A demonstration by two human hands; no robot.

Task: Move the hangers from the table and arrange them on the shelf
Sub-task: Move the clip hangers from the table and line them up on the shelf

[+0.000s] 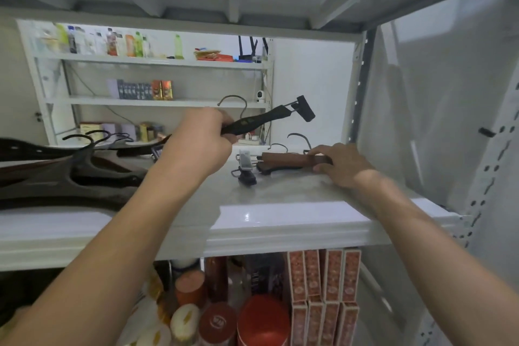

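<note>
My left hand (200,139) grips a dark clip hanger (261,118) and holds it tilted in the air above the white shelf (280,219), its clip end up at the right. My right hand (339,164) rests on a brown wooden hanger (283,159) that lies flat on the shelf, stacked on a dark hanger, with their metal clips (245,167) pointing left. A pile of dark wooden hangers (70,174) lies on the left part of the same shelf, hooks up.
The shelf's perforated right upright (483,205) and a white wall stand close at the right. Below the shelf sit jars, cans and patterned boxes (323,289). Another shelving unit with bottles and boxes (157,78) stands behind.
</note>
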